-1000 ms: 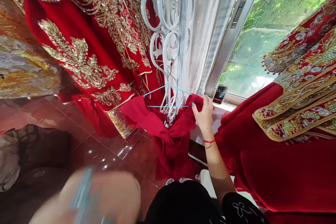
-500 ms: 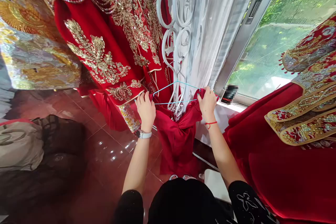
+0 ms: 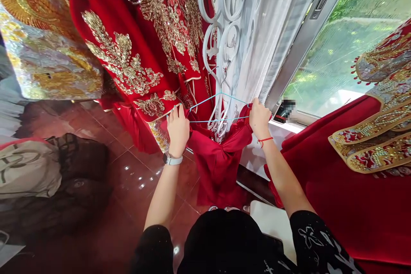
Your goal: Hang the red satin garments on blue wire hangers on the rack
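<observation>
A plain red garment [image 3: 218, 158] hangs from a thin light-blue wire hanger [image 3: 218, 107], whose hook is caught on a white ornamental metal screen [image 3: 224, 30]. My left hand [image 3: 177, 128], with a white watch on the wrist, grips the garment's left top edge by the hanger's left end. My right hand [image 3: 259, 116], a red string round its wrist, is closed on the garment's right top edge at the hanger's right end. The cloth sags in a fold between both hands.
Red gowns with gold embroidery [image 3: 138, 38] hang at the left, another red embroidered gown [image 3: 362, 158] at the right. A white curtain [image 3: 272, 30] and window [image 3: 337, 51] stand behind. A dark device [image 3: 284, 111] lies on the sill. Bags [image 3: 48, 171] sit on the red tiled floor.
My left hand came up from the blurred foreground and took the garment's left edge. Both hands then lifted the cloth a little along the hanger.
</observation>
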`<act>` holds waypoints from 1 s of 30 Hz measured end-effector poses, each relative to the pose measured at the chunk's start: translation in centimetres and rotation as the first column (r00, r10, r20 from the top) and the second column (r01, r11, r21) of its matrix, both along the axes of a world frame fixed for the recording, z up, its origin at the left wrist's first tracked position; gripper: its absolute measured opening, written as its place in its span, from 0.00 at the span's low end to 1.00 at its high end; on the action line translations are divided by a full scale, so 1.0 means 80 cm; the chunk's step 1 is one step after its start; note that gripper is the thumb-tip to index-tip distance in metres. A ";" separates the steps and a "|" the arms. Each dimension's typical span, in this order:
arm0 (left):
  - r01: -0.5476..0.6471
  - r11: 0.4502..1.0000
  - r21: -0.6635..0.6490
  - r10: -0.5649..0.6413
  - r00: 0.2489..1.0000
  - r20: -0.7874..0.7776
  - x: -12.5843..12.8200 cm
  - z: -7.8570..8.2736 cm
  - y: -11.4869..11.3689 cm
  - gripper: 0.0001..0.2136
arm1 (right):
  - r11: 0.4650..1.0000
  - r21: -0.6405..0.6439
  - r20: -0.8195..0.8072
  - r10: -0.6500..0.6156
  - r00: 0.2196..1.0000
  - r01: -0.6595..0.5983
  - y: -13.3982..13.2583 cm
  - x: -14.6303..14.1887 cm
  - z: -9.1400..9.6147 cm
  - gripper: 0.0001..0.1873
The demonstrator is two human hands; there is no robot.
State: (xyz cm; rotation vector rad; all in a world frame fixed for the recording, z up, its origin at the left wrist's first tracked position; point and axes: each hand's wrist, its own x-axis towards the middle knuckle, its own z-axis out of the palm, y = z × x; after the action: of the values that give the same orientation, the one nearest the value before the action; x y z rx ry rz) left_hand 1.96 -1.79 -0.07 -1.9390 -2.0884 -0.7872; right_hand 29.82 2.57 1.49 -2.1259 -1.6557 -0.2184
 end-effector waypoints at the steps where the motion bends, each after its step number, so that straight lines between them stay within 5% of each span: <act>1: 0.011 1.000 -0.001 -0.011 1.000 0.010 -0.002 0.001 -0.001 0.29 | 1.000 -0.022 0.025 -0.004 1.000 0.004 -0.003 0.001 0.005 0.20; 6: 0.089 0.996 -0.009 -0.087 0.990 0.113 -0.015 0.003 -0.004 0.31 | 0.997 -0.064 0.026 0.033 0.999 -0.031 -0.010 0.009 0.017 0.15; 12: 0.081 0.996 0.042 -0.088 0.977 0.197 -0.017 0.000 -0.001 0.30 | 0.990 0.044 -0.073 0.139 0.988 -0.136 0.000 0.031 -0.006 0.19; 18: -0.025 0.998 0.063 0.015 0.989 0.145 0.006 -0.003 0.004 0.27 | 0.988 0.115 -0.067 0.109 0.992 -0.101 0.002 0.030 -0.013 0.14; 25: -0.125 0.987 -0.097 0.120 0.991 -0.053 0.027 0.018 0.001 0.22 | 1.000 0.014 -0.057 -0.002 0.998 0.003 -0.008 0.001 0.004 0.15; 30: -0.136 0.979 -0.154 0.130 0.990 -0.048 -0.005 0.041 0.013 0.20 | 0.999 -0.015 -0.041 0.050 0.998 -0.050 0.015 0.020 0.019 0.18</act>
State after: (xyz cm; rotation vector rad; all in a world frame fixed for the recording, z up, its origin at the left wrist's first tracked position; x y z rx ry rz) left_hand 1.60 -0.73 3.20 -1.8472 -2.2916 -0.5712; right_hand 31.46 3.80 2.98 -2.0837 -1.6908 -0.1468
